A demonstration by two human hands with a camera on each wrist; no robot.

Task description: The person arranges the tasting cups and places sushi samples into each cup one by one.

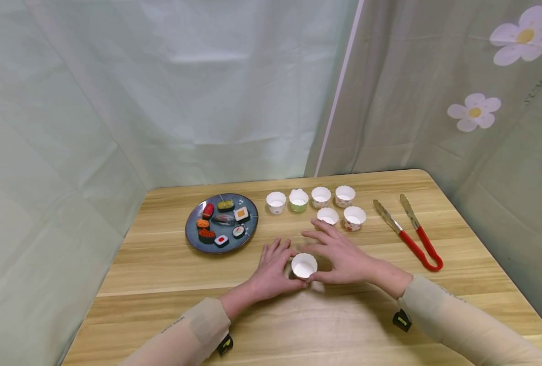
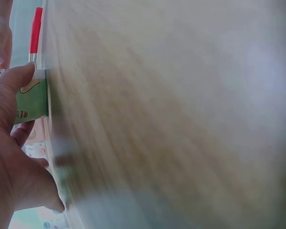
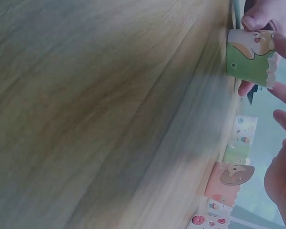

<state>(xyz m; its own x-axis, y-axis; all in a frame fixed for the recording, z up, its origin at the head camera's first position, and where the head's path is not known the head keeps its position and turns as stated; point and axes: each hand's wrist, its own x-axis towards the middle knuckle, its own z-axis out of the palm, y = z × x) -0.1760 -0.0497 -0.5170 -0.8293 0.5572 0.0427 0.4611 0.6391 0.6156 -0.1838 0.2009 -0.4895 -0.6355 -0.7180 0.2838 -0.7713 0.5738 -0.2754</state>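
Observation:
A small paper baking cup with a green, cartoon-printed side stands upright on the table, its white inside facing up. My left hand holds it between thumb and fingers from the left. On the cup's other side is my right hand, its thumb at the rim and its other fingers spread and fairly straight. In the left wrist view the left thumb lies against the green cup.
More paper cups stand in two rows at the back, including a green one. A blue plate of several sushi pieces sits left. Red-handled tongs lie spread at the right. A curtain hangs behind the table.

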